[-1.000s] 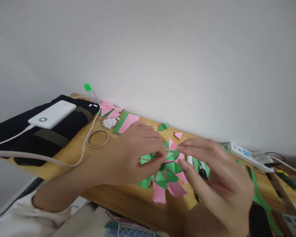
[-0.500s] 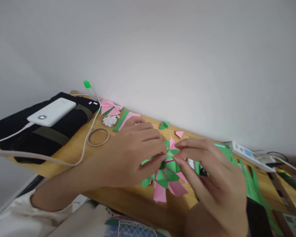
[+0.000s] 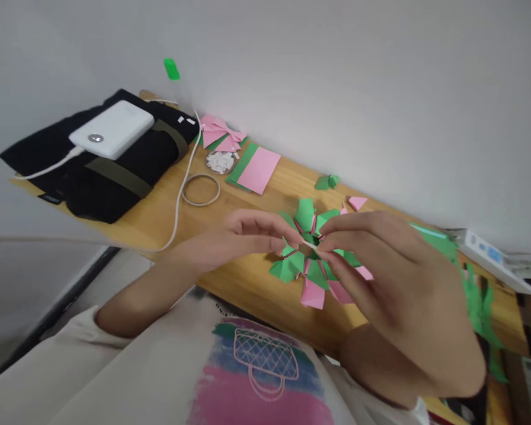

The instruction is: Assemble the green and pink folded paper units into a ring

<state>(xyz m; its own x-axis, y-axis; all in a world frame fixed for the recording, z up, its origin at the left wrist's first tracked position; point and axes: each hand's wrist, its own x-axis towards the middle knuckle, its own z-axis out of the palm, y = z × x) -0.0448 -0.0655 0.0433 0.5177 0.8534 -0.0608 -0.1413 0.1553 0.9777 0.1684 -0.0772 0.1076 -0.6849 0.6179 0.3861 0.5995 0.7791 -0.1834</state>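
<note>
Pinching a small white strip (image 3: 310,244), the right hand (image 3: 392,283) is clenched on its four-o'clock end; the left hand (image 3: 252,233) meets the ten-o'clock end, though whether that grip clasps it I cannot tell. Beneath both, the green-and-pink paper ring (image 3: 292,267) lies on the counter (image 3: 248,289), at three o'clock from the left hand, ten from the right. Beyond, a green paper piece (image 3: 327,182) sits at twelve.

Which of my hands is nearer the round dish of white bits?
Left. The left hand is to the right of the dish and nearer you; the right hand is farther right.
</note>
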